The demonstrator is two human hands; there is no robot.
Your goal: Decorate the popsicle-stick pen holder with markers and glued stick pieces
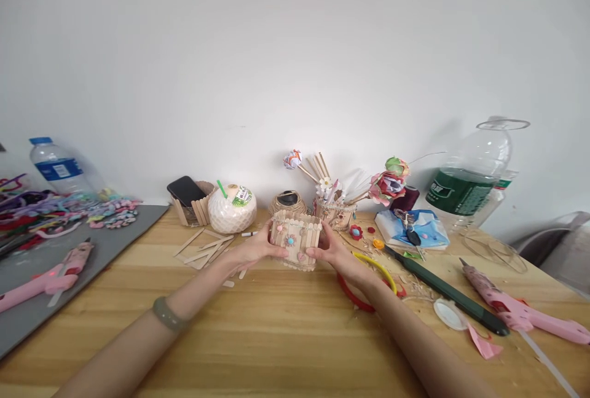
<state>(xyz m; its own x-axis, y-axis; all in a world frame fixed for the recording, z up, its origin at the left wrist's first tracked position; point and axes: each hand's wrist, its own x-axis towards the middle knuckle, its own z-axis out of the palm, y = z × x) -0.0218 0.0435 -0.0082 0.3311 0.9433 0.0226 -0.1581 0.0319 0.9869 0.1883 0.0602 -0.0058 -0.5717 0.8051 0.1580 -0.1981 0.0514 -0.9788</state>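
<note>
A small box of wooden craft sticks (295, 241), decorated with a blue flower and pink pieces, is held upright over the middle of the table. My left hand (260, 247) grips its left side, thumb on the front. On its right side my right hand (332, 250) closes the same way, thumb on the front and the other fingers mostly hidden behind. Behind the box sit a twine ball (281, 202) and a stick pot (338, 214) holding paper flowers and sticks. Loose craft sticks (209, 250) lie left of my left hand.
Red-and-yellow-handled scissors (391, 278) lie beside my right forearm. Farther right are a dark green tool (452, 293), a pink glue gun (511, 306) and a large bottle (470, 183). A wrapped coconut (232, 210), a phone (185, 191) and another pink glue gun (50, 278) are at left.
</note>
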